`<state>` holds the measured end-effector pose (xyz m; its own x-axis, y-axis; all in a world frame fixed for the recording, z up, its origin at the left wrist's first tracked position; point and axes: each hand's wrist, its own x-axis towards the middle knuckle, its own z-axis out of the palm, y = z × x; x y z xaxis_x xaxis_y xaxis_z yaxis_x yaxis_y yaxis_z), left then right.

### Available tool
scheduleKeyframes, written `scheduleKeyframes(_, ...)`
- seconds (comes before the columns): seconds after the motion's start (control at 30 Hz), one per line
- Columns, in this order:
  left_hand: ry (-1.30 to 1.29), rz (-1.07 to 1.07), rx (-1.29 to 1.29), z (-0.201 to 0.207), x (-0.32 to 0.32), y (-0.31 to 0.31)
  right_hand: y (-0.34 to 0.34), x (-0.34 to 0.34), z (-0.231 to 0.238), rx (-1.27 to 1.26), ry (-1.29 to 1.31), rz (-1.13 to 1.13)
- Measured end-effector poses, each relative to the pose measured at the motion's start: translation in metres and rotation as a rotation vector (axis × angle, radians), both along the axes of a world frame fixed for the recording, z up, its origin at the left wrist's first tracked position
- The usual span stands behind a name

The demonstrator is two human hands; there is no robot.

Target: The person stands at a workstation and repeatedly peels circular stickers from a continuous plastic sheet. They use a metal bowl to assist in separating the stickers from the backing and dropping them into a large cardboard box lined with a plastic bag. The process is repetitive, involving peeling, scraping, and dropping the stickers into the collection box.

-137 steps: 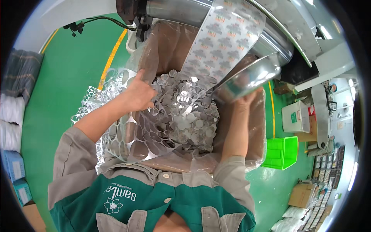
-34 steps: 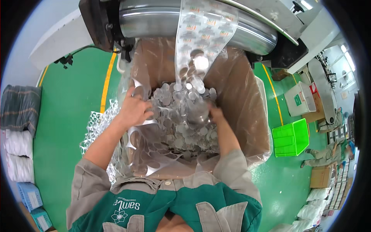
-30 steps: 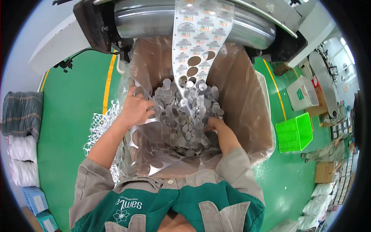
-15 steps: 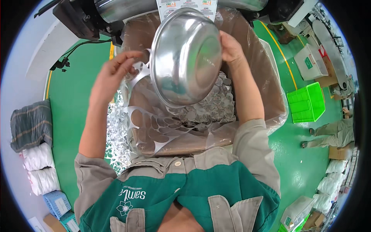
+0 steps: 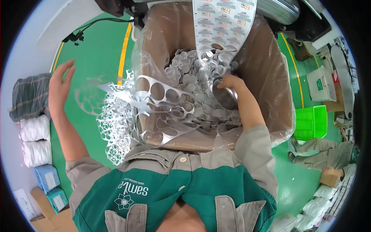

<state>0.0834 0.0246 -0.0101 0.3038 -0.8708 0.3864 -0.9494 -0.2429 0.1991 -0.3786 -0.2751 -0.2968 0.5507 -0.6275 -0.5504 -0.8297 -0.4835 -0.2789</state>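
Observation:
My right hand (image 5: 232,82) grips the rim of a shiny metal bowl (image 5: 224,96), lowered into a large carton (image 5: 262,77) lined with clear plastic. The bowl rests tilted at the loose silvery discs (image 5: 189,79) inside; most of it is hidden by my hand and forearm. Out to the left over the green floor, my left hand (image 5: 61,85) is empty with its fingers stretched out. A punched strip of foil (image 5: 158,91), full of round holes, hangs over the carton's left edge, its left end blurred by motion.
A printed foil sheet (image 5: 224,27) hangs down into the carton from above. Punched foil scrap (image 5: 116,131) is heaped on the floor left of the carton. Metal rollers (image 5: 278,9) cross the far side. A green crate (image 5: 311,123) and another person's legs (image 5: 319,150) are at right.
The bowl has gone from held up on its side above the carton to down among the discs. My left hand has swung left, away from the foil strip, letting it go.

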Motion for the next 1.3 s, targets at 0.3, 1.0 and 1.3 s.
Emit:
scheduleKeyframes(0.3, 0.158, -0.747, 0.171, -0.098, -0.135, -0.074, 0.011, 0.046, 0.153, 0.254, -0.693, -0.192)
scheduleKeyframes(1.0, 0.006, -0.931, 0.91, -0.086, -0.188, -0.063, 0.005, 0.007, 0.042, 0.085, 0.24, 0.124)
scheduleKeyframes(1.3, 0.666, -0.515, 0.556, -0.04, -0.138, -0.074, 0.032, 0.025, 0.215, 0.704, -1.639, -0.202)
